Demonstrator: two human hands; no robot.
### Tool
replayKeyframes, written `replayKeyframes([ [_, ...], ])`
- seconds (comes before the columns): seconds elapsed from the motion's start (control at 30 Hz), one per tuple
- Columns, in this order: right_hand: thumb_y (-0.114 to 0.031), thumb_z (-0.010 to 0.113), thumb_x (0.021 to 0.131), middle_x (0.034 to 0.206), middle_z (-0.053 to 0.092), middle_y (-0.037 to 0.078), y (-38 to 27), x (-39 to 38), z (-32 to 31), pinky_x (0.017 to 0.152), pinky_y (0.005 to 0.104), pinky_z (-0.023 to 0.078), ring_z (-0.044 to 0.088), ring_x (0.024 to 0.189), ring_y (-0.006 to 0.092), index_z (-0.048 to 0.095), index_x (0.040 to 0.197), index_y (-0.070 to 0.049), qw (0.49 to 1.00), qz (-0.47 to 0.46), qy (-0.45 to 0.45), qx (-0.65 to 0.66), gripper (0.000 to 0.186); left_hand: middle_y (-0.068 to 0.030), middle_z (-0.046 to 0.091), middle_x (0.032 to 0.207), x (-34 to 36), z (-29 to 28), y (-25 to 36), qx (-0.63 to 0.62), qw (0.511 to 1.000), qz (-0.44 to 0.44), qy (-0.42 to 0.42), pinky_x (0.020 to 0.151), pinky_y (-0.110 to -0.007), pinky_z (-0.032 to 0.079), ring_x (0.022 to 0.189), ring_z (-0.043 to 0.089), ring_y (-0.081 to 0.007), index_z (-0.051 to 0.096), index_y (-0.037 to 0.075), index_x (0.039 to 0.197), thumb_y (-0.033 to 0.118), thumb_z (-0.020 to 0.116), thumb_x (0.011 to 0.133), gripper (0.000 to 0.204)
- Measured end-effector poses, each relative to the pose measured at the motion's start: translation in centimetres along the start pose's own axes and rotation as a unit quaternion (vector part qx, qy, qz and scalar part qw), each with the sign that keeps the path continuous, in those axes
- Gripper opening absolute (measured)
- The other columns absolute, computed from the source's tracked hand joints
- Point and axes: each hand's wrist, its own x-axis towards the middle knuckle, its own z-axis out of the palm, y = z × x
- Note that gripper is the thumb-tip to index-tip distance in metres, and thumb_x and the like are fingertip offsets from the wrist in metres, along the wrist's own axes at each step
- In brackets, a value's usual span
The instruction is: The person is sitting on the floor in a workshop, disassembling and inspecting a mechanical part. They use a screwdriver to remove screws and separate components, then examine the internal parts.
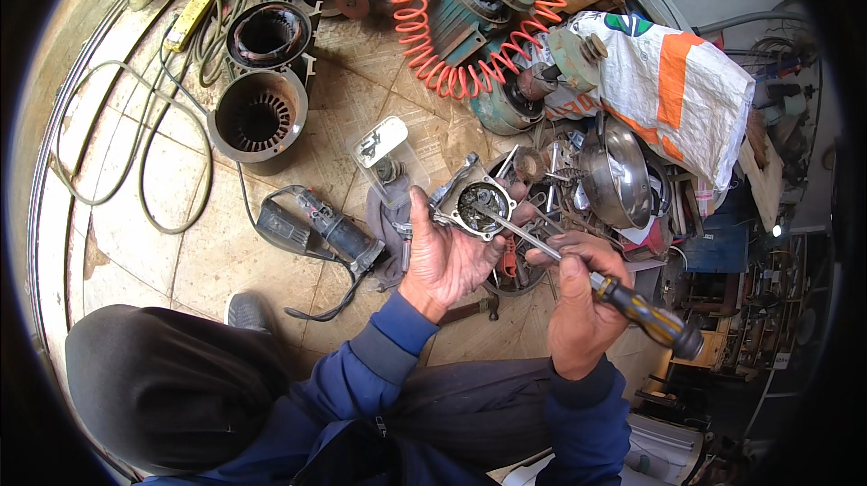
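Observation:
My left hand (449,256), palm up, cradles a small metal gear housing (458,183) with its round open side facing up. Dark grease coats the inside of the housing. In my right hand (585,301) is a screwdriver (650,314) with a black and yellow handle. Its long shaft slants left, and the tip is inside the housing's opening. Close to my left wrist lies a grey cloth (390,256). Behind the housing, a clear plastic container (411,161) holds small metal parts.
A black power tool body (339,228) with a cord lies left. Beyond are two motor stators (221,129), cables and a yellow power strip (191,16). A hammer (492,305) lies near my wrists. Rightward are a steel pot (623,183), metal parts, a white sack (722,88) and a red coiled hose (420,57).

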Motion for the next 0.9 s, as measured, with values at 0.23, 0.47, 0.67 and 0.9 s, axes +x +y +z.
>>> replayKeyframes([
  [0.23,-0.009,0.061,0.103,0.100,0.070,0.017,0.2,1.3,-0.5,0.081,0.0402,0.064,0.073,0.089,0.0259,0.058,0.111,0.005,0.962,0.141,0.105,0.208,0.016,-0.0196,0.044,0.156,0.1,-0.4,0.0,0.069,0.997,-0.013,-0.041,0.102,-0.044,0.058,0.140,0.048,-0.0395,0.035,0.007,0.155,0.074,0.071,0.076,0.110],
  [0.47,-0.013,0.058,0.105,0.100,0.070,0.015,1.0,2.1,-1.3,0.083,0.0413,0.063,0.073,0.087,0.0251,0.057,0.110,0.001,0.940,0.198,0.096,0.261,0.014,-0.0191,0.039,0.158,0.0,0.8,0.1,0.183,0.983,0.013,-0.011,0.106,-0.048,0.056,0.143,0.043,-0.0414,0.030,0.009,0.157,0.053,0.088,0.071,0.113],
  [0.67,-0.014,0.058,0.105,0.101,0.070,0.014,1.6,2.6,-2.2,0.082,0.0418,0.065,0.074,0.088,0.0262,0.058,0.104,-0.003,0.929,0.216,0.103,0.283,0.011,-0.0178,0.040,0.156,0.3,1.3,0.5,0.282,0.959,0.020,-0.025,0.111,-0.048,0.053,0.142,0.046,-0.0398,0.035,0.009,0.153,0.036,0.091,0.073,0.101],
  [0.9,-0.016,0.059,0.105,0.096,0.072,0.013,2.7,3.1,-3.6,0.080,0.0418,0.065,0.074,0.086,0.0261,0.061,0.099,-0.004,0.917,0.253,0.113,0.287,0.014,-0.0149,0.045,0.154,0.4,2.2,0.4,0.546,0.834,0.085,0.001,0.112,-0.046,0.048,0.139,0.051,-0.0359,0.036,0.003,0.154,0.020,0.099,0.064,0.110],
])
